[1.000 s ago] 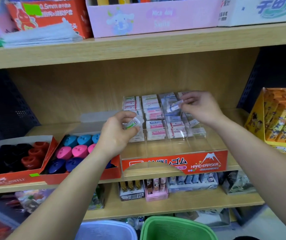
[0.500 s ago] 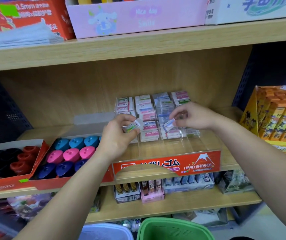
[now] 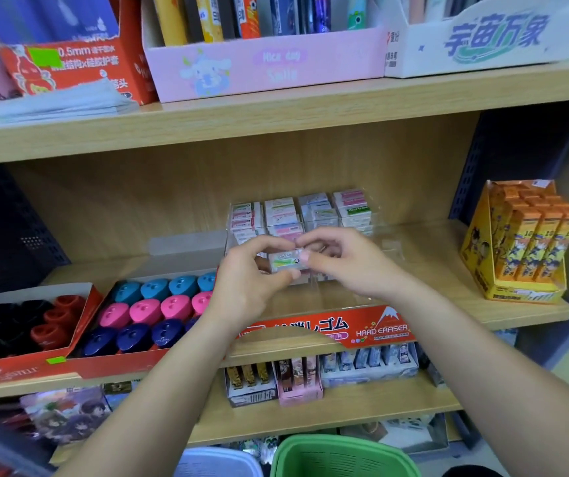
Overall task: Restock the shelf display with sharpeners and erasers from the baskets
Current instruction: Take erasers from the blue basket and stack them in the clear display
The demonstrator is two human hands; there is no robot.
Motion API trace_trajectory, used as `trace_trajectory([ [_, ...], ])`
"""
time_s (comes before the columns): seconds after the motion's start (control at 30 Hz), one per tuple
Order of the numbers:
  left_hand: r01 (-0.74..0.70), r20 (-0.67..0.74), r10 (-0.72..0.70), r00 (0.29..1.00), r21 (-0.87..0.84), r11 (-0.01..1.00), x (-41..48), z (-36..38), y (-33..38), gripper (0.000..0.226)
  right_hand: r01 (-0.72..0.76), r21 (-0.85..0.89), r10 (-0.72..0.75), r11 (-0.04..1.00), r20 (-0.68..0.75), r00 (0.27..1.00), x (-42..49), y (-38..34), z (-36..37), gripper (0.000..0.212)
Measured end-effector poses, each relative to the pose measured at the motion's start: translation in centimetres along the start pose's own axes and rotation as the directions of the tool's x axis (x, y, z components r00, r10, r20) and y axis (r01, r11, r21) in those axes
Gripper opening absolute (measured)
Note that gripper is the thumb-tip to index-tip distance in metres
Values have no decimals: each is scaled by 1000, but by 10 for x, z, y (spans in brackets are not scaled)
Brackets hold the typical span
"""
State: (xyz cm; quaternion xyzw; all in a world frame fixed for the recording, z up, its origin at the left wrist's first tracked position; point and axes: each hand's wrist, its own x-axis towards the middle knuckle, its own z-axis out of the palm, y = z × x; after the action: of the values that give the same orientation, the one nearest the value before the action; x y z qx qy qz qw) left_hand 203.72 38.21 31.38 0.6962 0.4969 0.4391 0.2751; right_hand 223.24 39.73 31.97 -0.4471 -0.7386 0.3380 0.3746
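Observation:
A small wrapped eraser (image 3: 285,264) with a green label is held between both hands over the clear eraser display case (image 3: 375,327) on the middle shelf. My left hand (image 3: 250,280) pinches its left end and my right hand (image 3: 341,261) pinches its right end. Rows of stacked erasers (image 3: 296,211) fill the back of the case. To the left, a red carton (image 3: 104,364) holds teal, pink and dark blue sharpeners (image 3: 152,311). A green basket (image 3: 345,457) and a pale blue basket (image 3: 217,463) stand at the bottom edge.
A second red carton (image 3: 4,366) with red and black sharpeners sits at far left. An orange display box (image 3: 523,242) stands on the right of the shelf. The upper shelf (image 3: 276,115) carries pen boxes close overhead. Small card packs line the lower shelf (image 3: 310,418).
My right hand put down the eraser it held and came left to the left hand. Both hands now pinch the green-label eraser together, in front of the case's middle.

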Motion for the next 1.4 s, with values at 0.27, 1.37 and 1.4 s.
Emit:
trace_trajectory([
  [0.27,28,-18,-31,999,-133,991,-14,-1,11,18,-81,404,138,911,-114,984,-9,-6,0,25],
  [1.37,-116,161,23,987,597,794,12,8,-27,47,-95,-645,114,758,-12,993,49,49,-43,24],
  [1.4,-117,165,21,986,597,794,11,8,-28,48,-90,-644,98,760,-24,995,47,49,-41,26],
])
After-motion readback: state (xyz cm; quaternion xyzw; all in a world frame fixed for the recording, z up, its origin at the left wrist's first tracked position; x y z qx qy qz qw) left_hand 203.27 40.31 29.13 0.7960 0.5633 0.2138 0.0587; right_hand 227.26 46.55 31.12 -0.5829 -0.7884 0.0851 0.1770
